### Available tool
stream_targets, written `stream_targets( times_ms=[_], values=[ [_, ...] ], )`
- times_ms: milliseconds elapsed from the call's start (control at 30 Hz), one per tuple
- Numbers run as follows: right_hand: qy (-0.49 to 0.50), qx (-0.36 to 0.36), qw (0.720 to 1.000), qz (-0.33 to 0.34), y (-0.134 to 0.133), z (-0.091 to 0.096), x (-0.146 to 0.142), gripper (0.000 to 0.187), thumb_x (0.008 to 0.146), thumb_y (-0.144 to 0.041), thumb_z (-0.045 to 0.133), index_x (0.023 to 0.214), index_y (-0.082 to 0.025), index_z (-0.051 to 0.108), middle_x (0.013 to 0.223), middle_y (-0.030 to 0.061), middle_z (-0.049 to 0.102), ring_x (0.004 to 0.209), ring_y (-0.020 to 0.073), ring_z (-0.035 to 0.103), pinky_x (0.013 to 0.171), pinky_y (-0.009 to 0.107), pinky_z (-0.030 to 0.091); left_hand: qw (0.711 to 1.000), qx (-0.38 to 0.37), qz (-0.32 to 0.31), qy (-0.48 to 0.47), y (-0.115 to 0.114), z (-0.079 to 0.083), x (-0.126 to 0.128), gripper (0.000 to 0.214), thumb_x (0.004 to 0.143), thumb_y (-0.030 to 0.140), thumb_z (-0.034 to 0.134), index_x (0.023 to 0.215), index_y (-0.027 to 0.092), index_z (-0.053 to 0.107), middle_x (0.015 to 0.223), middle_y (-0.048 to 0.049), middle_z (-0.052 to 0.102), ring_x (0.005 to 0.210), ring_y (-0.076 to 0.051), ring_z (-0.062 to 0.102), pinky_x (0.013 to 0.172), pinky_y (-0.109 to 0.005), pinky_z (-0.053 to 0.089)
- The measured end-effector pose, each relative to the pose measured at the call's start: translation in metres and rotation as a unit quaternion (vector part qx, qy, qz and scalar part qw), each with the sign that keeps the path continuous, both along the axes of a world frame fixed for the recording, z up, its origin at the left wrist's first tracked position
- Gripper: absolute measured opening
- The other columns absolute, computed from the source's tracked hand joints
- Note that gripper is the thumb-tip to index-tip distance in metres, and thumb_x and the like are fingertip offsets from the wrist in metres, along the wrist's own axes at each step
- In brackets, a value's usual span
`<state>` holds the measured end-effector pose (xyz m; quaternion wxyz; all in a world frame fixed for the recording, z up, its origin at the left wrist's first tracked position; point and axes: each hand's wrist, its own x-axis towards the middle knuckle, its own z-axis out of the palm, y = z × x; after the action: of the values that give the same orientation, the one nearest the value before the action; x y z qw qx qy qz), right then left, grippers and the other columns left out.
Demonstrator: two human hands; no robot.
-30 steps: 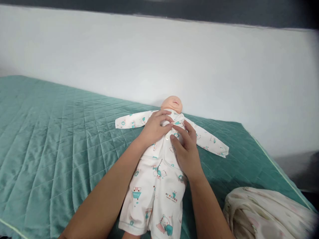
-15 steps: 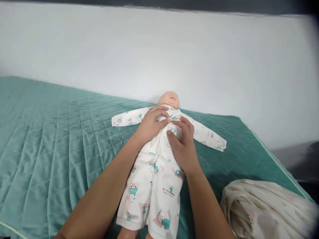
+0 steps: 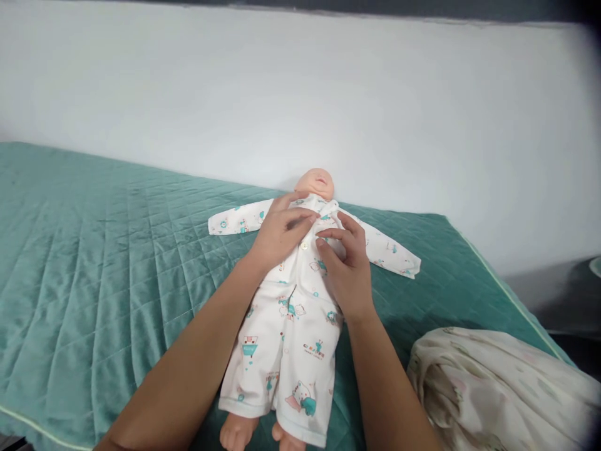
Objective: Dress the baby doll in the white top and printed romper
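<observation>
A baby doll (image 3: 315, 181) lies on its back on a teal quilted mattress (image 3: 103, 250), head toward the wall, sleeves spread wide. It wears a white printed romper (image 3: 291, 338) with snaps down the front. My left hand (image 3: 280, 237) lies on the doll's upper chest, fingers stretched toward the collar. My right hand (image 3: 346, 266) sits just right of the snap line, its fingers and thumb curled and pinching the romper's fabric near the top snap. The fingertips of both hands nearly meet below the doll's chin. The doll's bare feet (image 3: 256, 432) poke out at the bottom.
A crumpled cream cloth with a faint print (image 3: 498, 388) lies on the mattress at the lower right. A white wall (image 3: 300, 100) runs directly behind the doll's head. The mattress edge (image 3: 507, 294) drops off at the right.
My left fingers have uncurled and now stretch flat toward the collar. Both hands have crept slightly up the chest. The view has tipped down, so the doll's feet now show.
</observation>
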<state>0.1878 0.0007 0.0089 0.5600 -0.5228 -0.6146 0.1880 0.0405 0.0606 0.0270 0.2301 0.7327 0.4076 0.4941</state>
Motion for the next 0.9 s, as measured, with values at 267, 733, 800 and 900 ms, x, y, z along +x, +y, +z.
stream_targets(
  times_ms=[267,733,800,900],
  values=[
    [-0.057,-0.006,0.998,0.027,-0.006,0.004,-0.004,0.004,0.086,-0.028,0.065,0.088,-0.027,0.069,0.147,0.0034,0.046,0.143,0.0254,0.036,0.120,0.051,0.026,0.998,-0.027,0.048,-0.023,-0.031,-0.019,-0.016,0.014,0.092,0.027,0.057,0.098,0.024,0.069,0.134,-0.0052,0.060,0.130,-0.021,0.051,0.113,-0.040,0.040],
    [-0.018,-0.043,0.998,0.038,-0.002,0.003,-0.002,0.005,0.084,-0.028,0.069,0.088,-0.028,0.070,0.149,0.0028,0.046,0.144,0.0258,0.036,0.120,0.050,0.027,0.999,-0.042,-0.021,-0.002,-0.030,-0.013,-0.021,0.012,0.092,0.022,0.058,0.087,0.023,0.070,0.139,-0.0029,0.058,0.134,-0.023,0.047,0.116,-0.047,0.036],
    [-0.014,-0.042,0.998,0.037,-0.001,0.002,-0.002,0.004,0.084,-0.028,0.069,0.088,-0.028,0.069,0.149,0.0022,0.046,0.145,0.0253,0.036,0.120,0.050,0.027,0.999,-0.042,-0.028,-0.002,-0.032,-0.013,-0.021,0.010,0.091,0.021,0.060,0.088,0.024,0.069,0.140,-0.0035,0.057,0.135,-0.023,0.046,0.114,-0.046,0.039],
    [-0.011,-0.046,0.998,0.037,0.000,0.002,-0.001,0.004,0.084,-0.029,0.069,0.088,-0.028,0.069,0.149,0.0014,0.046,0.145,0.0249,0.036,0.120,0.050,0.027,0.998,-0.054,-0.041,0.001,-0.034,-0.010,-0.022,0.007,0.088,0.022,0.065,0.093,0.025,0.069,0.143,-0.0044,0.055,0.138,-0.024,0.042,0.112,-0.047,0.041]
  ],
)
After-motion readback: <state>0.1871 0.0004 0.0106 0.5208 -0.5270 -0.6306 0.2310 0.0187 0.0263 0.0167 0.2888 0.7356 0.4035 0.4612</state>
